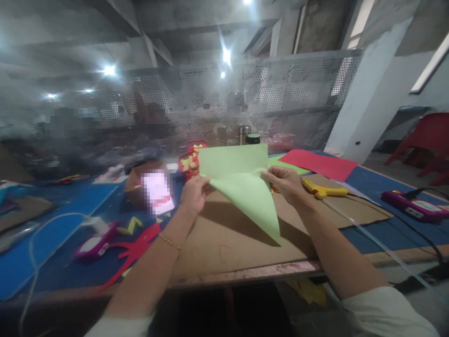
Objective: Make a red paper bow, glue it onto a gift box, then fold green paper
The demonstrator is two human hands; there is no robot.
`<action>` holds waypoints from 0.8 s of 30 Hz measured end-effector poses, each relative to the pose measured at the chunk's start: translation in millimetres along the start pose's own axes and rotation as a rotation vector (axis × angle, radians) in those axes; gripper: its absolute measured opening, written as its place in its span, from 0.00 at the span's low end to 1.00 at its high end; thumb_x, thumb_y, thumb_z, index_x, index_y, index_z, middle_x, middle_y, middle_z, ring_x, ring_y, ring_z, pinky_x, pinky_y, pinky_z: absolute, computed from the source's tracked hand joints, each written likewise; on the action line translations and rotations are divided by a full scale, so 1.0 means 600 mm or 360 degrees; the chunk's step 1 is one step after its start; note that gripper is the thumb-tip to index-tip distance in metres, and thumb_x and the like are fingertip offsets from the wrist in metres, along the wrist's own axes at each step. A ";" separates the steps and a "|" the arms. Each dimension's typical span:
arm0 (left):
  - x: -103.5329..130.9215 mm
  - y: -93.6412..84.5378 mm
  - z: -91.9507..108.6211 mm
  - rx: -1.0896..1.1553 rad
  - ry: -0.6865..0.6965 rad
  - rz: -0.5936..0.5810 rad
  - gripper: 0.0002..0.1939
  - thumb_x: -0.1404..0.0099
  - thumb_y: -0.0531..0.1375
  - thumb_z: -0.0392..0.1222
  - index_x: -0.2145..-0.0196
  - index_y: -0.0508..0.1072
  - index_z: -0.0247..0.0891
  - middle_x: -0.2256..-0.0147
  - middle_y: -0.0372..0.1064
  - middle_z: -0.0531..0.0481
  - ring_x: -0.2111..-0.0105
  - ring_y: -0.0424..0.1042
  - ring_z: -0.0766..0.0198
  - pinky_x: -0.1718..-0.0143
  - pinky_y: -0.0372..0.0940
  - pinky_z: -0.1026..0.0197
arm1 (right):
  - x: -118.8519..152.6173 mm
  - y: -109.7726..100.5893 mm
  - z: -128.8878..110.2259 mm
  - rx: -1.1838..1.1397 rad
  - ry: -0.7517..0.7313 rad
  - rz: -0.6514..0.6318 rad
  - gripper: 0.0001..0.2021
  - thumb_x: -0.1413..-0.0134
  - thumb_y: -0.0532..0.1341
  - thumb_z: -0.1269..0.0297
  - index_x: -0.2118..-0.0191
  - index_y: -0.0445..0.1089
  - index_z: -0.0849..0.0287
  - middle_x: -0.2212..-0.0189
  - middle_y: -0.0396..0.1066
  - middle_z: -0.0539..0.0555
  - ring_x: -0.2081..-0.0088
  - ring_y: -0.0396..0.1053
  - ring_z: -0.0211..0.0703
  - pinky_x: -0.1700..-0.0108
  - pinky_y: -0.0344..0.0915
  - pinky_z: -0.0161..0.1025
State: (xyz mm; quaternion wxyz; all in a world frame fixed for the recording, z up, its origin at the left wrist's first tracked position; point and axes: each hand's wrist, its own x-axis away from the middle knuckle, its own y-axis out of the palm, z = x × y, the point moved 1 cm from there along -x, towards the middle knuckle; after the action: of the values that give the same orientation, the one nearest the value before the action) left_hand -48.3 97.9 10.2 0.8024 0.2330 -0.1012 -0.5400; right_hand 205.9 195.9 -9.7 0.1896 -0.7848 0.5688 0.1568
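Note:
A light green sheet of paper [242, 182] is held up above the brown cardboard [210, 243], its lower part folded to a point that hangs toward me. My left hand [193, 194] pinches its left edge between thumb and fingers. At the right edge, my right hand [286, 183] grips the same sheet, closed on it. Just beyond my right hand, a yellow hot glue gun [324, 189] with a clear glue stick lies on the cardboard. Red decorations with yellow bows [189, 161] stand behind my left hand.
Red paper [319, 164] lies at the back right. Purple power strips [414, 206] sit at both sides, with cords trailing off. Red paper scraps [140, 245] lie left, near a propped phone [157, 192]. A metal flask [244, 134] stands before a perforated metal screen [287, 93].

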 end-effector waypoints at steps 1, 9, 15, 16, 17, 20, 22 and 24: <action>0.000 0.000 0.002 -0.0015 0.0004 -0.0014 0.10 0.55 0.71 0.34 0.73 0.75 0.34 0.73 0.78 0.49 0.69 0.78 0.59 0.57 0.76 0.54 | 0.000 0.000 -0.002 0.0009 0.0000 0.0005 0.24 0.53 0.70 0.40 0.76 0.68 0.57 0.83 0.64 0.46 0.81 0.58 0.34 0.79 0.53 0.34; -0.004 -0.009 -0.019 -0.0079 0.0011 0.0107 0.20 0.53 0.76 0.36 0.61 0.79 0.34 0.65 0.80 0.44 0.65 0.79 0.57 0.61 0.75 0.55 | 0.010 0.013 -0.030 0.0117 -0.0077 -0.0009 0.26 0.54 0.69 0.40 0.80 0.63 0.56 0.84 0.57 0.45 0.80 0.55 0.33 0.79 0.52 0.33; -0.009 -0.015 -0.021 -0.0067 0.0010 0.0110 0.18 0.54 0.77 0.32 0.64 0.80 0.30 0.66 0.80 0.43 0.69 0.77 0.61 0.62 0.75 0.58 | 0.008 0.003 -0.032 0.0038 -0.0043 -0.0012 0.25 0.54 0.69 0.41 0.80 0.60 0.55 0.86 0.54 0.43 0.83 0.50 0.31 0.81 0.46 0.33; -0.009 -0.012 -0.019 -0.0059 0.0007 0.0096 0.18 0.53 0.76 0.33 0.64 0.80 0.29 0.66 0.80 0.43 0.69 0.77 0.62 0.62 0.75 0.59 | 0.007 0.001 -0.032 0.0029 -0.0038 -0.0016 0.26 0.54 0.70 0.41 0.80 0.60 0.55 0.86 0.54 0.43 0.83 0.50 0.31 0.82 0.46 0.33; -0.007 -0.010 -0.016 -0.0048 0.0004 0.0080 0.18 0.53 0.76 0.33 0.63 0.79 0.29 0.65 0.80 0.43 0.69 0.77 0.63 0.62 0.75 0.59 | 0.007 0.000 -0.031 0.0020 -0.0034 -0.0017 0.26 0.54 0.70 0.41 0.80 0.60 0.55 0.86 0.54 0.43 0.83 0.50 0.31 0.82 0.46 0.33; 0.001 -0.001 -0.008 -0.0016 -0.0015 0.0026 0.16 0.51 0.75 0.33 0.63 0.79 0.31 0.65 0.80 0.45 0.67 0.77 0.63 0.61 0.76 0.61 | 0.006 -0.001 -0.031 0.0006 -0.0044 -0.0015 0.26 0.54 0.70 0.41 0.80 0.60 0.55 0.86 0.55 0.43 0.83 0.51 0.31 0.82 0.46 0.33; 0.008 0.006 -0.005 0.0033 -0.0049 -0.0040 0.17 0.49 0.74 0.33 0.61 0.78 0.34 0.63 0.81 0.46 0.65 0.78 0.62 0.59 0.76 0.59 | 0.006 0.000 -0.032 0.0004 -0.0064 -0.0020 0.26 0.55 0.70 0.41 0.80 0.61 0.56 0.86 0.56 0.44 0.83 0.51 0.31 0.81 0.47 0.33; 0.015 0.012 -0.006 0.0104 -0.0099 -0.0123 0.19 0.49 0.74 0.33 0.59 0.78 0.36 0.60 0.81 0.45 0.61 0.79 0.59 0.56 0.77 0.56 | 0.005 0.001 -0.032 0.0004 -0.0071 -0.0030 0.25 0.56 0.71 0.41 0.80 0.63 0.56 0.86 0.56 0.43 0.83 0.51 0.31 0.81 0.47 0.33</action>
State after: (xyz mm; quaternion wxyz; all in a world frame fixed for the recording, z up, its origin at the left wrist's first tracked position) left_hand -37.1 92.7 10.1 0.7694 0.2459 -0.1346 -0.5740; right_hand 207.2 183.9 5.9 0.2046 -0.7862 0.5572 0.1719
